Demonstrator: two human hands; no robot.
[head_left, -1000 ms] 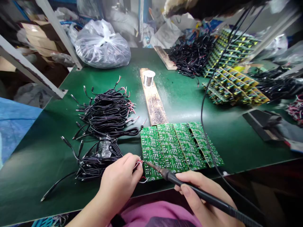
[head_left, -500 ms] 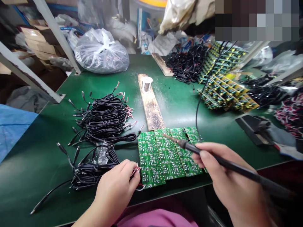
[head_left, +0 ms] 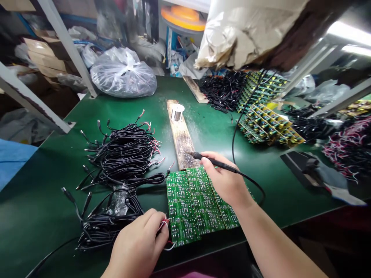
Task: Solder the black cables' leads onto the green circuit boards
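Observation:
My right hand (head_left: 227, 179) grips a black soldering iron (head_left: 216, 162) whose tip points at the scorched part of a wooden board (head_left: 185, 143). Below that hand lie green circuit boards (head_left: 182, 208), set side by side in panels. My left hand (head_left: 140, 241) is closed on thin red and white wires (head_left: 164, 223) at the boards' left edge. Bundled black cables (head_left: 101, 229) lie just left of it, and a larger pile of black cables (head_left: 124, 150) is behind them. On the board's far end stands a solder spool (head_left: 177, 112).
A tied clear plastic bag (head_left: 124, 73) sits at the back left. Stacked circuit boards (head_left: 269, 125) and black cables (head_left: 222, 90) stand at the back right. A dark holder-like object (head_left: 301, 168) lies on the right. A wrapped bundle (head_left: 246, 34) hangs overhead.
My right hand has moved the soldering iron from above the circuit boards forward and left to the wooden board. My left hand stays by the wires. The view has tilted up slightly.

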